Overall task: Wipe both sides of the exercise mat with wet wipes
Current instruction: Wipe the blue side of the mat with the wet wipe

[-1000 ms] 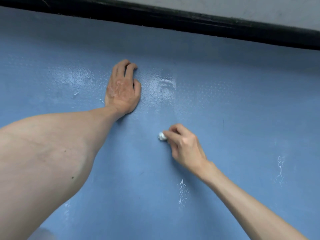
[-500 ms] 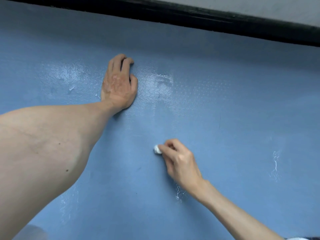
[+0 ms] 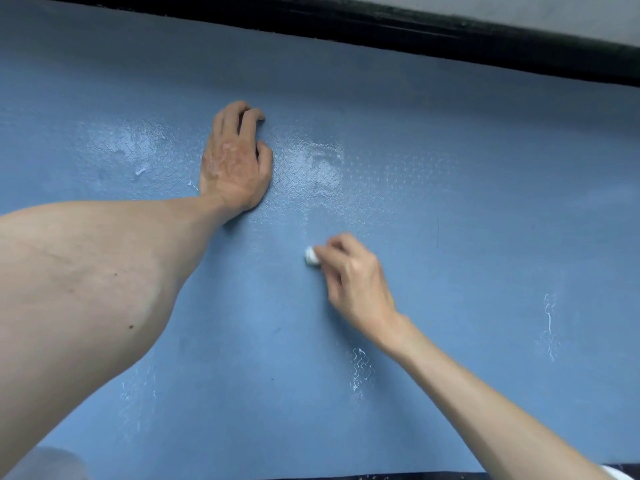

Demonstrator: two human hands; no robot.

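The blue exercise mat [image 3: 467, 202] fills nearly the whole view, lying flat, with wet shiny patches in its upper middle and thin white streaks lower down. My left hand [image 3: 235, 164] rests palm down on the mat, fingers bent slightly at the tips and holding nothing. Below and to the right of it, my right hand [image 3: 353, 278] pinches a small balled white wet wipe [image 3: 311, 256] in its fingertips and presses it against the mat. Most of the wipe is hidden under the fingers.
A black strip [image 3: 415, 32] runs along the mat's far edge, with grey floor [image 3: 554, 15] beyond it. A dark speckled surface [image 3: 398, 476] shows at the mat's near edge, bottom right.
My right hand with the wipe slid down the mat toward me, then back up to about where it started. My left hand stayed planted in place.
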